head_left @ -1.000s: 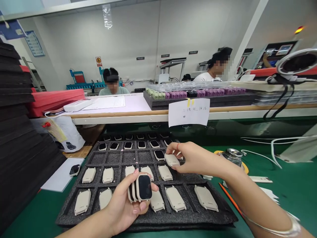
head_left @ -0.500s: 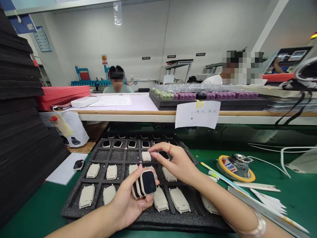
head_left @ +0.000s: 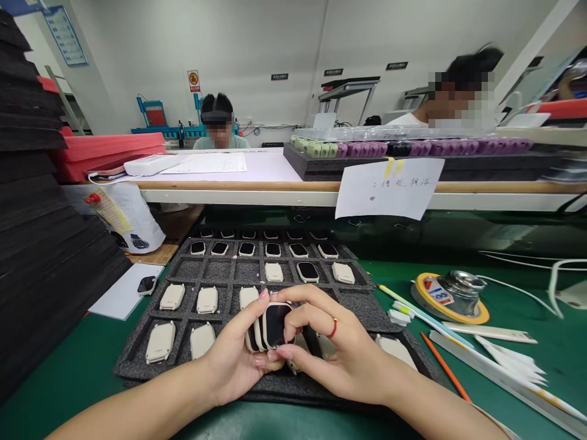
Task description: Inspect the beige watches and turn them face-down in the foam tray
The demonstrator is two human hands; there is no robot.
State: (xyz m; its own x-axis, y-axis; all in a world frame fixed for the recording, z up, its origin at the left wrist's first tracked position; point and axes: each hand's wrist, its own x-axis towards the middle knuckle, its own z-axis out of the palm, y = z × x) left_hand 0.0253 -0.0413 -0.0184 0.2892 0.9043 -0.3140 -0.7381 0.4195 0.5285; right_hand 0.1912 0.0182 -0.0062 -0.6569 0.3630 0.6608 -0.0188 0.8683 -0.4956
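My left hand is closed around a small stack of smartwatch cases, cream-framed with dark screens, held upright and fanned above the tray. Fingers of my right hand, which wears a red ring, close on the front case of that stack at its right and lower edges. Beneath both hands lies a dark grey foam tray with square compartments. Within it, a cream case lies back up, beside a case with its dark screen up. My hands hide several compartments at the front middle.
Left of the tray are a tall stack of black foam trays and a white pad with one watch case. To the right lie a yellow-rimmed tape roll, pens and white strips. A shelf crosses behind; two people sit beyond it.
My right hand has come back from the tray's third row to the stack in my left hand, and its fingers now grip the front case. The view has shifted slightly.
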